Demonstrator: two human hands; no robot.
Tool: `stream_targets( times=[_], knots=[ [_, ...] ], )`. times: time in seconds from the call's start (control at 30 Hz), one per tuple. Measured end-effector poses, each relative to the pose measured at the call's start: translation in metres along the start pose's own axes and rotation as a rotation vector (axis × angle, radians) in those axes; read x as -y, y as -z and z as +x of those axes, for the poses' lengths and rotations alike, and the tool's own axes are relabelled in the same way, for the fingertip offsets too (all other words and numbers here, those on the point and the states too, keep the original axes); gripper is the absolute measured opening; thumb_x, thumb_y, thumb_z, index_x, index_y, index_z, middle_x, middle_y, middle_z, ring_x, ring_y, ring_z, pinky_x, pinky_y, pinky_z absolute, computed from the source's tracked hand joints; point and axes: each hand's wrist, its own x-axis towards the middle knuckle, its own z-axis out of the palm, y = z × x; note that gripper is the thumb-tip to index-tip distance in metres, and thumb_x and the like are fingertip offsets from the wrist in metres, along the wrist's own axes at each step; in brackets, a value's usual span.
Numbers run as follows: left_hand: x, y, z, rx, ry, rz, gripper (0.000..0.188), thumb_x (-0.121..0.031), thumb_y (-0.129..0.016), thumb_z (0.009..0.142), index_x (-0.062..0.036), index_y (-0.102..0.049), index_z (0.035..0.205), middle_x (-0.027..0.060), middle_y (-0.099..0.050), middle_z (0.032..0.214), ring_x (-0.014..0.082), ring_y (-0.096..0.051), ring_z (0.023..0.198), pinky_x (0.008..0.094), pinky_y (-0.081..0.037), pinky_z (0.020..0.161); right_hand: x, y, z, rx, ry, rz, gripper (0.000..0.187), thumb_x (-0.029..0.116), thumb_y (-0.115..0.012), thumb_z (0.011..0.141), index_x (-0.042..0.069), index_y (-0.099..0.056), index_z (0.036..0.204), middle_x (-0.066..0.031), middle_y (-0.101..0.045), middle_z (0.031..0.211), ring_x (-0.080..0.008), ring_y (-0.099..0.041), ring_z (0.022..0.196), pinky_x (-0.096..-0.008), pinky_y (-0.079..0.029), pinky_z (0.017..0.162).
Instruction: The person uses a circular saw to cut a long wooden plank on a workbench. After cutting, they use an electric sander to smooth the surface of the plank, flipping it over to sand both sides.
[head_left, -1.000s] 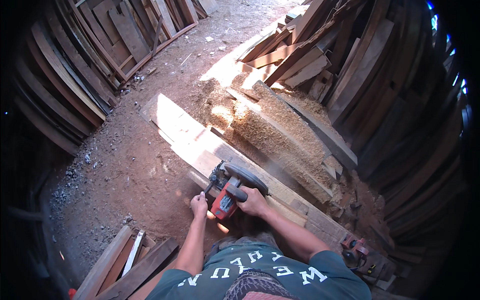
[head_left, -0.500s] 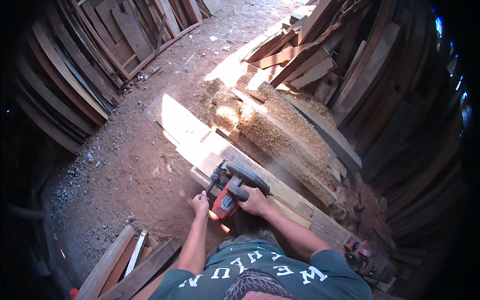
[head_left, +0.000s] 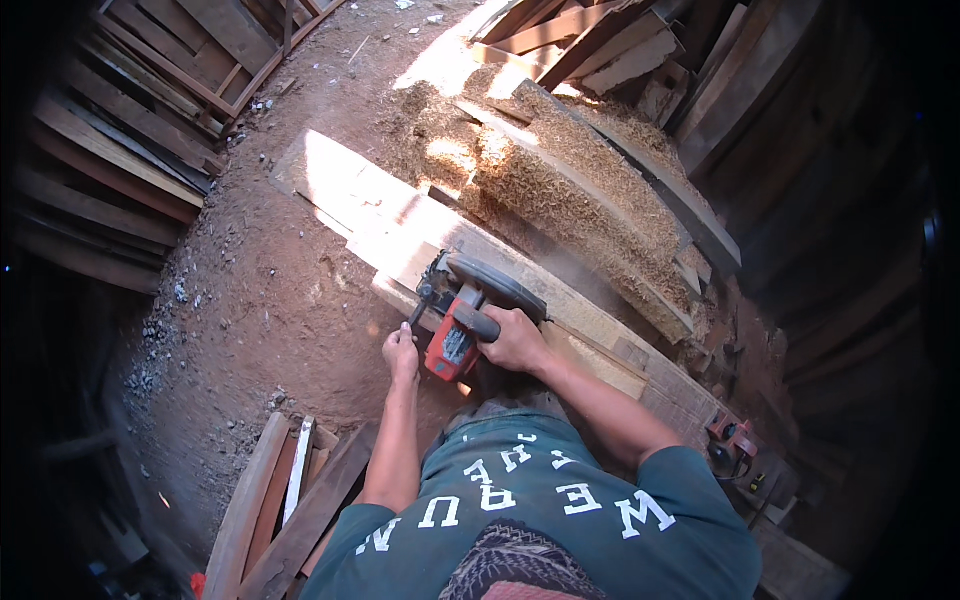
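A handheld circular saw (head_left: 453, 345) with a red motor body and a dark round blade guard rests on a long pale board (head_left: 575, 300). My right hand (head_left: 515, 341) is wrapped around the saw's dark rear handle. On the other side, my left hand (head_left: 401, 353) closes on a thin dark side handle (head_left: 419, 309) at the saw's front left. The guard and body hide the blade and its point of contact with the wood. Sunlight whitens the far left end of the board.
Sawdust-covered planks (head_left: 590, 220) lie beyond the board. A red power tool (head_left: 730, 445) sits at the board's near right end. Timber leans in stacks at the far left (head_left: 130, 150) and right (head_left: 740, 100). More offcuts (head_left: 265, 500) stand near my left elbow.
The whole scene sits higher in the picture as the view has tilted. Both hands keep their hold on the saw, which shows little clear movement along the board.
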Motion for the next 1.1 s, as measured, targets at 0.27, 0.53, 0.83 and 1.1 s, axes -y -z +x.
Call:
stream_targets(
  times=[0.27,0.53,0.83,1.1],
  knots=[
    [0.013,0.008,0.025,-0.001,-0.024,-0.040,0.041,-0.036,-0.065,0.110,-0.0004,-0.071,0.092,0.0019,-0.065,0.078,0.0120,-0.056,0.073,0.0326,-0.047,0.070,0.001,-0.010,0.014,-0.016,-0.004,-0.024,0.029,0.016,-0.075,0.079,0.004,-0.073,0.105,-0.0285,-0.073,0.093,-0.0485,-0.072,0.094,-0.0534,-0.059,0.083],
    [0.018,0.016,0.045,0.006,-0.040,-0.097,0.041,-0.037,-0.065,0.110,-0.0018,-0.071,0.089,0.0018,-0.066,0.079,0.0124,-0.057,0.075,0.0329,-0.047,0.073,0.006,-0.017,0.027,-0.020,-0.011,-0.011,0.026,0.016,-0.075,0.079,0.005,-0.073,0.103,-0.0275,-0.073,0.090,-0.0478,-0.072,0.092,-0.0538,-0.059,0.081],
    [0.002,0.027,0.054,0.016,0.030,-0.095,0.040,-0.036,-0.064,0.110,-0.0032,-0.070,0.089,-0.0003,-0.064,0.077,0.0092,-0.054,0.069,0.0298,-0.044,0.065,0.015,-0.023,0.041,0.002,-0.038,-0.003,0.026,0.018,-0.076,0.080,0.007,-0.073,0.103,-0.0263,-0.074,0.090,-0.0467,-0.073,0.090,-0.0531,-0.060,0.081],
    [-0.007,0.034,0.068,-0.002,0.011,-0.083,0.038,-0.035,-0.065,0.110,-0.0053,-0.069,0.087,-0.0004,-0.063,0.076,0.0094,-0.052,0.066,0.0291,-0.042,0.063,0.015,-0.033,0.056,-0.008,0.012,0.002,0.027,0.017,-0.076,0.080,0.007,-0.074,0.105,-0.0253,-0.074,0.088,-0.0462,-0.073,0.087,-0.0522,-0.060,0.077]
  ],
)
